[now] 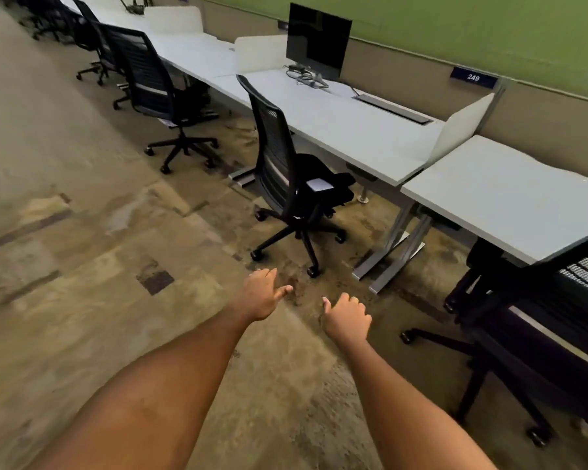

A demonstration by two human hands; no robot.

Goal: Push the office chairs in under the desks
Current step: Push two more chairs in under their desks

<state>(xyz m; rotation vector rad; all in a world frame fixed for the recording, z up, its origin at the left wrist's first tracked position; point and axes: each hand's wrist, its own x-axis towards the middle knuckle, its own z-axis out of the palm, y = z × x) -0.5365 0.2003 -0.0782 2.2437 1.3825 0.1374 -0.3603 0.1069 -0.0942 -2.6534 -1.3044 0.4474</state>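
A black mesh office chair (282, 157) stands just ahead of me, its back toward me and its seat partly under a long grey desk (364, 137). My left hand (262, 293) and my right hand (347, 317) reach forward over the carpet, short of the chair's wheeled base, touching nothing. Both hands hold nothing, with fingers loosely curled. At the right edge a second black chair (557, 310) sits tucked against another desk (510, 198). A third chair (150, 83) stands further left, pulled out from its desk.
More chairs (92, 39) line the desks at the far left. A dark monitor (316, 39) with cables stands on the near desk, and white divider panels (459, 130) separate the desks. Grey metal desk legs (391, 252) stand between the two nearest chairs. Patterned carpet stretches left.
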